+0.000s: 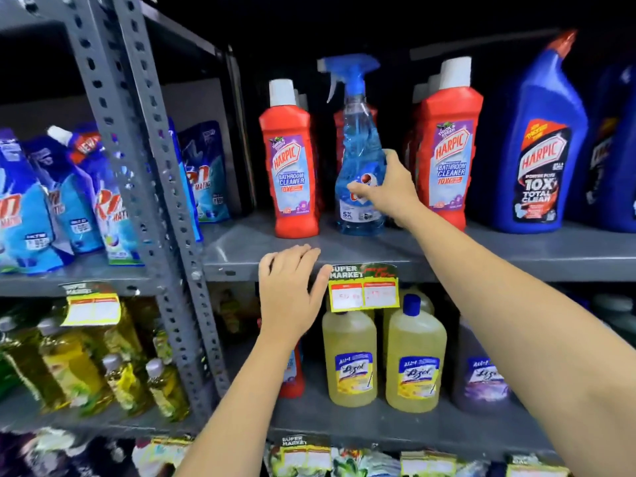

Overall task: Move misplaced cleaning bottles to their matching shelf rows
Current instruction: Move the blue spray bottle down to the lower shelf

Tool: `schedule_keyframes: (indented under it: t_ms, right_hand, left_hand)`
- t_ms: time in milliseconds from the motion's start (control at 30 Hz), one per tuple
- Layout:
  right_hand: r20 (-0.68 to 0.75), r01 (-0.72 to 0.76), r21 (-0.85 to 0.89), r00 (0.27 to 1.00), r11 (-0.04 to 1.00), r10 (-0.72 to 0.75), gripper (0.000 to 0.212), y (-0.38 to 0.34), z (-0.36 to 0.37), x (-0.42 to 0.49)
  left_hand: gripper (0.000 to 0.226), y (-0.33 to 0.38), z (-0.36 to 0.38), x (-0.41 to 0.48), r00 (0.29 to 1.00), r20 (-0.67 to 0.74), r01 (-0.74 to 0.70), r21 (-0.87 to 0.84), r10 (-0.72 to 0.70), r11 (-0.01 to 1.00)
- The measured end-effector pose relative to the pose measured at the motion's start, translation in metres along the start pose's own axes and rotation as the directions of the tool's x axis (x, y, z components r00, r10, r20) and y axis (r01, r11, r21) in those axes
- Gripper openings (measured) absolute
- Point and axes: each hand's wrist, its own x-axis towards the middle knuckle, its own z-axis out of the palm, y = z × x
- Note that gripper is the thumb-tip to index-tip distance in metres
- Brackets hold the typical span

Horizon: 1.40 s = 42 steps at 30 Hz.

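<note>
Blue spray bottle (pixel 359 160) stands upright on upper grey shelf (pixel 378 249), btwn two red Harpic bottles (pixel 292 166) w/ white caps. Right hand (pixel 387 187) wraps its lower body, thumb across label, fingers round the far side; base looks to be on the shelf. Left hand (pixel 289 287) lies flat, fingers spread, on shelf's front edge, holding nothing, just beside yellow price tag (pixel 363 294). Yellow Lizol bottles (pixel 382 359) sit on row below.
</note>
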Motion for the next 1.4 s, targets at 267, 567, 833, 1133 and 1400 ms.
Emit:
schedule_keyframes:
  t_ms: [267, 567, 833, 1133, 1400]
  right_hand:
    - [-0.057, 0.077, -0.020, 0.995, 0.997, -0.078, 0.076, -0.005, -0.005, -0.021]
    - [-0.074, 0.300, 0.221, 0.954, 0.928, -0.291, 0.058, -0.048, -0.040, -0.106]
    - [0.202, 0.109, 0.307, 0.963, 0.946, -0.176, 0.076, -0.004, -0.022, -0.212]
    - [0.406, -0.275, 0.078, 0.887, 0.958, 0.222, 0.068, 0.127, 0.066, -0.276]
    - [0.301, -0.365, -0.054, 0.881, 0.929, 0.364, 0.070, 0.189, 0.112, -0.268]
  left_hand:
    - [0.037, -0.006, 0.005, -0.001, 1.000, -0.013, -0.024, -0.013, 0.024, 1.000]
    - [0.052, -0.022, 0.001, -0.052, 0.994, 0.039, -0.096, -0.064, 0.099, 0.993]
    - [0.052, -0.053, 0.020, -0.211, 0.826, 0.563, 0.000, -0.066, 0.037, 0.998]
    - [0.066, -0.109, 0.048, -0.285, 0.427, 0.896, 0.051, 0.109, -0.121, 0.993]
    - [0.063, -0.111, 0.053, -0.302, 0.454, 0.881, 0.071, 0.108, -0.128, 0.992]
